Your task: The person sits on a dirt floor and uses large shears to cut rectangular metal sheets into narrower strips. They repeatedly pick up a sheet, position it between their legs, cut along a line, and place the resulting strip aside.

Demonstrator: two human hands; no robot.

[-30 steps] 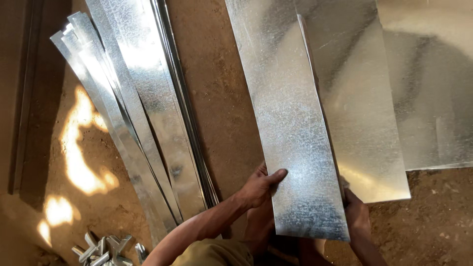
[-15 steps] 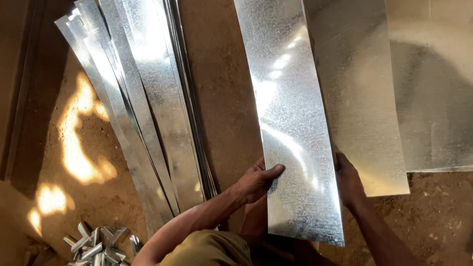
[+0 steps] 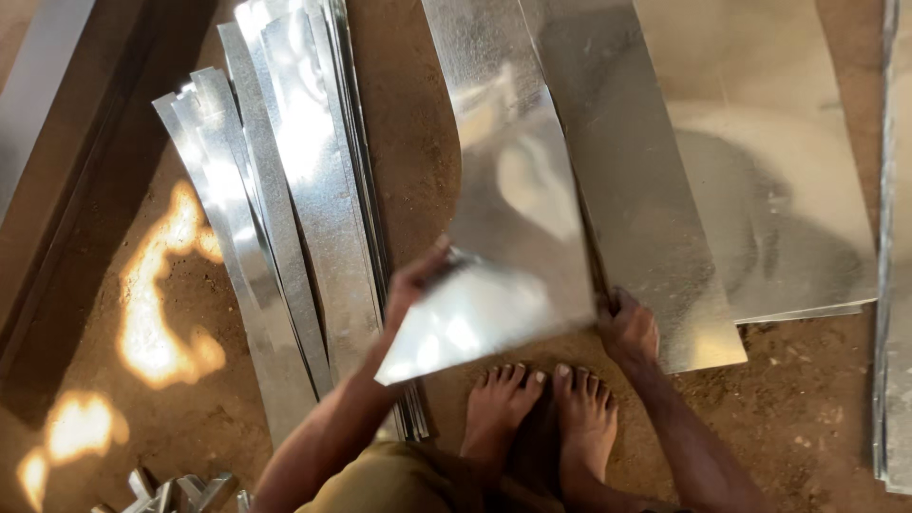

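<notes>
Crouched on the dirt floor, my left hand and right hand pinched the near edges of a metal sheet, its end lifted and bowed, its far end resting beside the strip pile.

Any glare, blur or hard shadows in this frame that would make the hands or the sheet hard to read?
Head view: strong glare whitens the lifted metal sheet and the strip pile; the left hand is motion-blurred, the right hand sharper; sun patches dapple the dirt floor, and a soft shadow crosses the wide sheet.
</notes>
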